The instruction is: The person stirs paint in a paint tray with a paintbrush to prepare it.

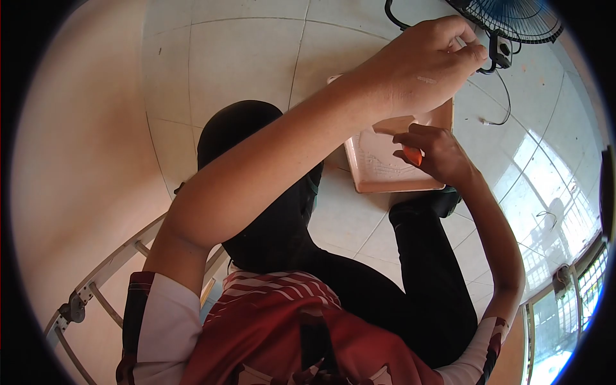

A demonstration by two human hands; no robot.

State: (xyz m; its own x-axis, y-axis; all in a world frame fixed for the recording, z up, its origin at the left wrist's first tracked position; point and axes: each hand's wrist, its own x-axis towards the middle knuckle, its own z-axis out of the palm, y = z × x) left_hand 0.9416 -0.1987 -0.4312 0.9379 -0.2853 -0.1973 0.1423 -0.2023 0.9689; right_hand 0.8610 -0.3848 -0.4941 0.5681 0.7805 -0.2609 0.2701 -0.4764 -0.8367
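Note:
My left hand (443, 61) is raised over the far part of a shallow pale pink tray (391, 186). Its thumb and fingers curl together in a pinch; whatever may be between them cannot be made out. Lower and closer to me, my right hand (436, 153) is above the tray's right side. Its fingers are closed round a bright orange handle-like piece (413, 156), most of which the hand covers. Wet-looking streaks and marks show on the tray's pale bottom. My left forearm and hand hide the tray's far part.
The tray stands on a tiled floor (244, 58). A fan (513, 19) is at the upper right, with a cable (509, 106) trailing on the tiles. My bent black-clad legs (269, 212) flank the tray's near side. A metal ladder (109, 269) leans at the lower left.

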